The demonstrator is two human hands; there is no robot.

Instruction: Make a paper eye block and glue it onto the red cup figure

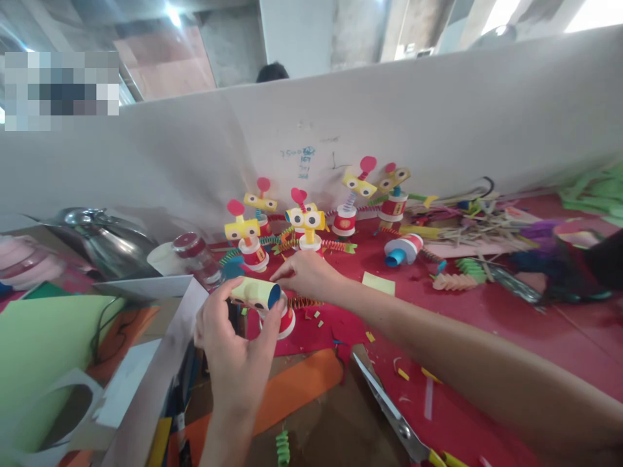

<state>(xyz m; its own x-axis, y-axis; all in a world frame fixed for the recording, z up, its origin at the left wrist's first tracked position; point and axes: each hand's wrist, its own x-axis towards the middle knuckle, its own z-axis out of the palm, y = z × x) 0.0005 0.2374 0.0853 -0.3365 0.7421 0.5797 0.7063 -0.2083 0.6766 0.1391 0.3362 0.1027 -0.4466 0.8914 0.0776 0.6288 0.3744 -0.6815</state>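
Observation:
My left hand (232,347) holds a yellow paper tube (256,292) with googly eyes and a blue lining, thumb at its right end and fingers behind its left end. Just below that tube stands a white-and-red paper cup body (287,325) with a folded paper spring arm (305,302) out to its right. My right hand (309,275) is just beyond the tube, fingers drawn together near its far edge; whatever is in them is hidden. Behind it are finished paper cup figures, among them one with a yellow head (305,219) and one at the left (243,230).
Scissors (396,418) lie half open at the front, beside an orange paper strip (302,386). A cup body (403,250) lies on its side at the right, near a yellow paper square (378,283). A glass jar (195,256) and metal kettle (97,240) stand left. A white partition (413,123) borders the back.

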